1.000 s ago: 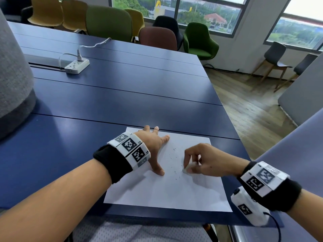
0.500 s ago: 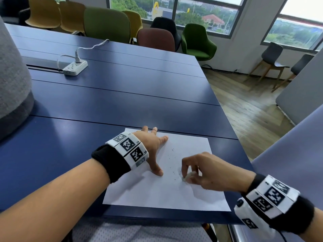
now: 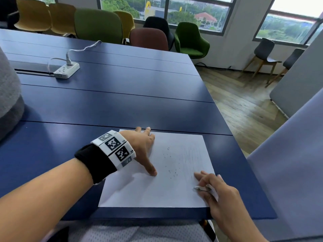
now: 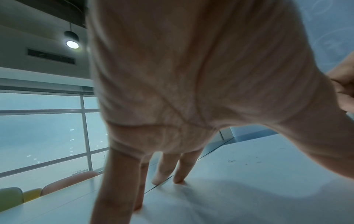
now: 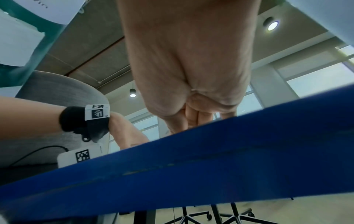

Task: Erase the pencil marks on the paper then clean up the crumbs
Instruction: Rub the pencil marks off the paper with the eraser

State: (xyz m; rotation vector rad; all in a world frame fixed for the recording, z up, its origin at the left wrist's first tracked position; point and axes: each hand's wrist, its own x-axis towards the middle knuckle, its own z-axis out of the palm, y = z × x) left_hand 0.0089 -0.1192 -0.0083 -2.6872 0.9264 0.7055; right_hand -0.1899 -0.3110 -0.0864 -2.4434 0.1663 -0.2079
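Two hands were on the paper (image 3: 157,187), but the right hand (image 3: 216,193) had shifted since half a second before: it had left the middle of the sheet, where it had been rubbing among the crumbs (image 3: 172,172), and had drawn back to the sheet's right edge, close to the near right corner of the table (image 3: 122,95). Its grip was pinching a small white eraser (image 3: 201,188) between thumb and curled fingers, the eraser's tip at the paper's near right part, well apart from the scatter of dark crumbs lying in the middle of the sheet. Faint grey streaks showed on the right half of the paper. The left hand (image 3: 141,145) had stayed at the sheet's far left corner, grip spread flat, fingers (image 4: 166,169) straight and pressing down, thumb pointing toward the near edge. The paper lay at the table's near edge as before. A white power strip (image 3: 66,70) sat far off toward the table's left side.
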